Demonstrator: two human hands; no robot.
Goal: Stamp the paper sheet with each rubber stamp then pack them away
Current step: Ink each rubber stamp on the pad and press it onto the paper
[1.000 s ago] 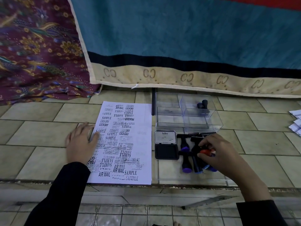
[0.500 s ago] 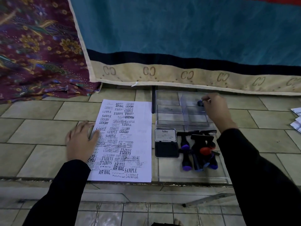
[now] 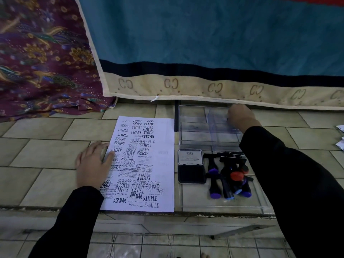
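Clear box (image 3: 195, 131), far edge of the ledge (image 3: 46, 155): my right hand (image 3: 240, 118) dips in, grip hidden, so I cannot tell. Stamps (image 3: 226, 185) lie front-right, handles toward me, nearest that hand; left hand (image 3: 93, 164) lies flat on the paper (image 3: 149, 164).

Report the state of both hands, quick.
Left hand: open, flat on the paper sheet.
Right hand: at the clear box, fingers hidden; cannot tell.

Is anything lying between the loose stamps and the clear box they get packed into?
Nothing visible does. The stamps lie directly in front of the clear box, nearly against it. The ink pad sits left of them; only the sleeve behind the right hand crosses above.
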